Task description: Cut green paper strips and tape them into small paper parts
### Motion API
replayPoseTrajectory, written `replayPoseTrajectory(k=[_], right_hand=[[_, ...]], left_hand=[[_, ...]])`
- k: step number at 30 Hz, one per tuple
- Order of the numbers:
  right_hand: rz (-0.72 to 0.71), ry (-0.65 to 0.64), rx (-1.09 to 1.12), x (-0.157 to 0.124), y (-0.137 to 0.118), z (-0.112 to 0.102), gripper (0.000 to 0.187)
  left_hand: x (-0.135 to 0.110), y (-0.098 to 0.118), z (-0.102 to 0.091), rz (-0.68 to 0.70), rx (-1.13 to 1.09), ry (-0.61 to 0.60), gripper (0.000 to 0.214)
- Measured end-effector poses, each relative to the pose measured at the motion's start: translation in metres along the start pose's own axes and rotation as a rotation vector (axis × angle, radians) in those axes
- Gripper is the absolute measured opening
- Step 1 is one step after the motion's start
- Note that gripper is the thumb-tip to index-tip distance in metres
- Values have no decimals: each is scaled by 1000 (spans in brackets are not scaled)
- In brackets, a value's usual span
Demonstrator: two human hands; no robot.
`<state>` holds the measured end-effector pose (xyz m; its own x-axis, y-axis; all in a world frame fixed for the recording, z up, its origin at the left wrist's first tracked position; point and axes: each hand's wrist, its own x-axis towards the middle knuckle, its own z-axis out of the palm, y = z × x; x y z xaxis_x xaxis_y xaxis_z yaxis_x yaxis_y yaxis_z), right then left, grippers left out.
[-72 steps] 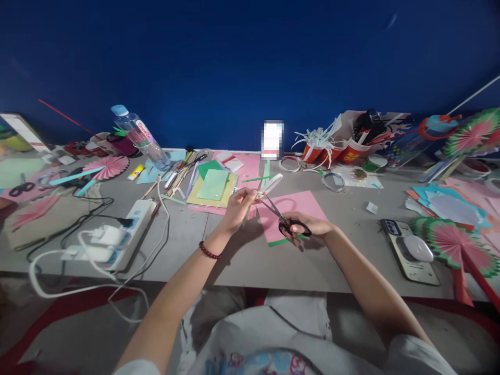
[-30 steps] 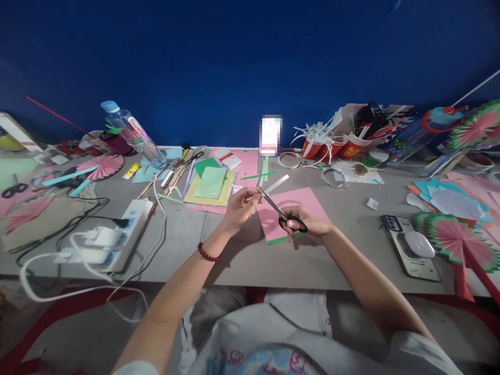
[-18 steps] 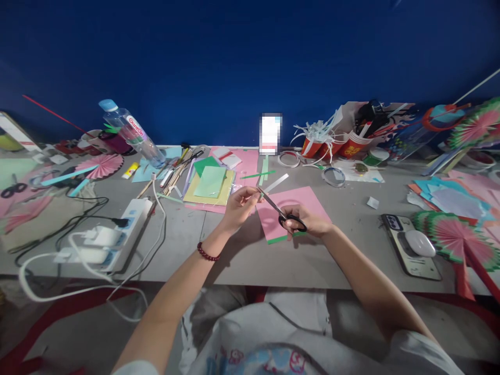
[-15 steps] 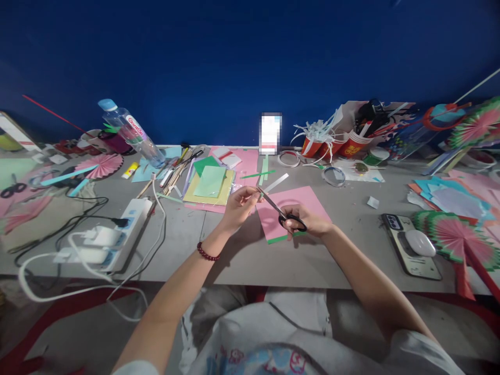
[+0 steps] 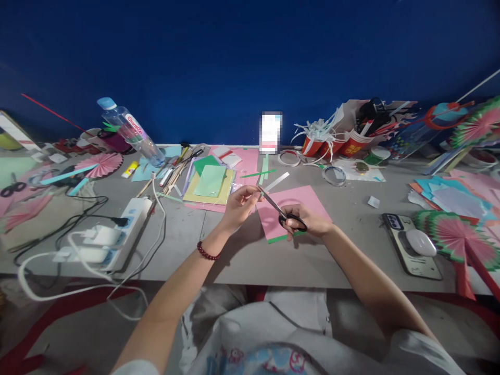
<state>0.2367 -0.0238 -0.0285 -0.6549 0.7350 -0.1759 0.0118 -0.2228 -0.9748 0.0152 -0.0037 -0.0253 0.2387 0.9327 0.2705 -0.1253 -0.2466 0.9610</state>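
My left hand (image 5: 239,207) is closed in a pinch at the near end of a thin white paper strip (image 5: 276,182), which points up and right over the grey table (image 5: 250,255). My right hand (image 5: 307,221) grips the black handles of a pair of scissors (image 5: 282,212). The blades are nearly closed and their tips meet the strip right at my left fingertips. Under both hands lies a pink paper sheet (image 5: 300,201) with a green sheet edge showing beneath it.
A white power strip (image 5: 121,229) with plugs and cables lies at left, a tilted water bottle (image 5: 130,130) behind it. Stacked coloured papers (image 5: 211,185) and sticks sit beyond my left hand. Red cups (image 5: 336,146), tape rolls, a phone (image 5: 412,250) and folded paper fans (image 5: 455,237) fill the right.
The scissor blades, wide open 2.4 s ago, have closed on the strip. The strip's far loop is gone and a straight piece now points outward. Both hands have stayed in place.
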Motion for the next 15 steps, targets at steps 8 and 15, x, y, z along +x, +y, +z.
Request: replayPoseTrajectory(k=[8,15], right_hand=[[44,34,-46,0,-2,-1,47],[47,40,-74,-1,-3,-1,44]], left_hand=[[0,-2,0,-4,-8,7,27],[1,-1,0,-15,2,26,27]])
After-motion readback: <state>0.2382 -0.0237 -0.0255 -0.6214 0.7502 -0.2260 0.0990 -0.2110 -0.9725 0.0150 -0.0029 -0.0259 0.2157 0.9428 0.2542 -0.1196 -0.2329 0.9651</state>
